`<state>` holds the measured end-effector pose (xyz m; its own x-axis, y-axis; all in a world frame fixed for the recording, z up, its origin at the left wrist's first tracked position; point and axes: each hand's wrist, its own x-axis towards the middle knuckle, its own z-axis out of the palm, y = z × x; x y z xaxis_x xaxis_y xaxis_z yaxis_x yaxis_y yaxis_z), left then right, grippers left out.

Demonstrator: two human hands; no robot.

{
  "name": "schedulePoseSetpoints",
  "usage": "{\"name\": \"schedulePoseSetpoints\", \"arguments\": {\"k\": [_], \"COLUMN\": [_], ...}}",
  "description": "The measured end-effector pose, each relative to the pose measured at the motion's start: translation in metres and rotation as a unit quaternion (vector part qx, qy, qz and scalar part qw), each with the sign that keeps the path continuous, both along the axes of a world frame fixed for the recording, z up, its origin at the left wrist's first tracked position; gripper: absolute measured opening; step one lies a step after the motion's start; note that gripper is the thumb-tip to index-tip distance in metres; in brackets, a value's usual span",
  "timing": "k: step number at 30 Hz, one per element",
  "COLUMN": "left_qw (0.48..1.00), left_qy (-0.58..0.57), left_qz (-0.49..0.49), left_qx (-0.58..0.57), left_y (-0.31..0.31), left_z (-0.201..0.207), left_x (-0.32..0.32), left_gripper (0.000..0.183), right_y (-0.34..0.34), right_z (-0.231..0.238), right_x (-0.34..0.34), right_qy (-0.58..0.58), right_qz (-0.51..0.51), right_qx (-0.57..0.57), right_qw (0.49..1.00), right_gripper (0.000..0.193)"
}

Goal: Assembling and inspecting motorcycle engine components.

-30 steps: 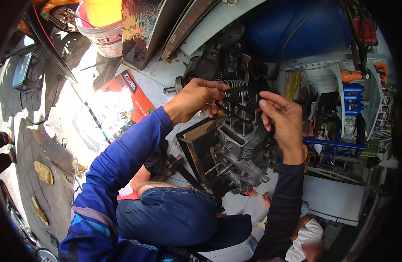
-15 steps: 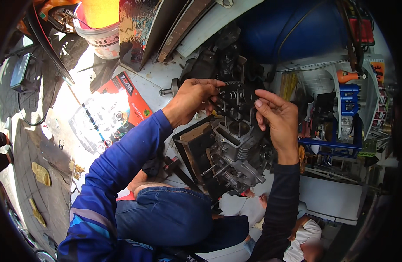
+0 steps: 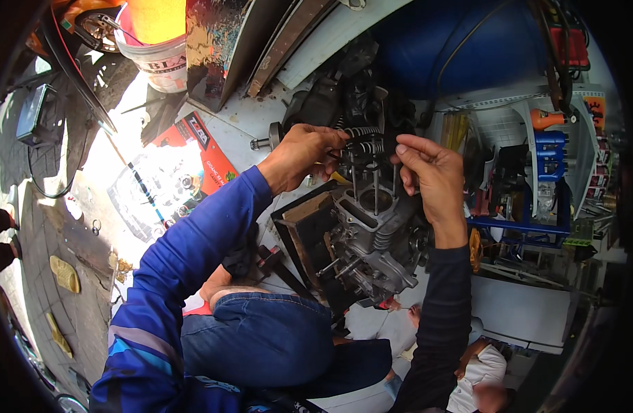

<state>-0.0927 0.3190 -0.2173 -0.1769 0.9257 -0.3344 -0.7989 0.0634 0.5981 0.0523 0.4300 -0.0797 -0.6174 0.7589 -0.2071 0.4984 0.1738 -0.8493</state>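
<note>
The left hand [image 3: 299,155], at the end of a blue-sleeved arm stretched up from the lower left, is curled shut around the left side of a finned black cylinder head [image 3: 365,141]. That head sits raised on long studs above the grey engine block [image 3: 368,237], which rests against a dark wooden crate [image 3: 306,230]. The right hand [image 3: 430,175], its dark-sleeved forearm rising almost straight up, pinches the head's right side with thumb and bent fingers. A red carton [image 3: 206,148] lies on the floor, well apart to the left.
</note>
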Motion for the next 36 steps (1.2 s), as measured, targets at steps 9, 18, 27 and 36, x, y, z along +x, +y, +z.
{"name": "schedulePoseSetpoints", "arguments": {"k": [9,18,27,36], "left_qw": [0.999,0.999,0.997,0.998], "left_qy": [0.045,-0.009,-0.056,-0.059], "left_qz": [-0.017,-0.014,0.010,0.009], "left_qx": [0.012,0.041,0.044,0.035], "left_y": [0.000,0.000,0.003,-0.001], "left_z": [-0.001,0.001,-0.006,-0.003], "left_x": [-0.003,-0.003,0.000,0.001], "left_gripper": [0.025,0.029,0.022,0.022], "right_y": [0.002,0.006,0.008,0.013], "right_z": [0.003,0.002,-0.001,-0.007], "right_x": [0.004,0.005,0.006,0.009], "right_qy": [-0.024,-0.049,-0.055,-0.031], "right_qz": [0.013,0.038,0.205,0.241], "right_qx": [0.000,0.085,0.366,0.371], "right_qw": [1.000,0.994,0.906,0.896], "right_gripper": [0.026,0.020,0.021,0.023]}}
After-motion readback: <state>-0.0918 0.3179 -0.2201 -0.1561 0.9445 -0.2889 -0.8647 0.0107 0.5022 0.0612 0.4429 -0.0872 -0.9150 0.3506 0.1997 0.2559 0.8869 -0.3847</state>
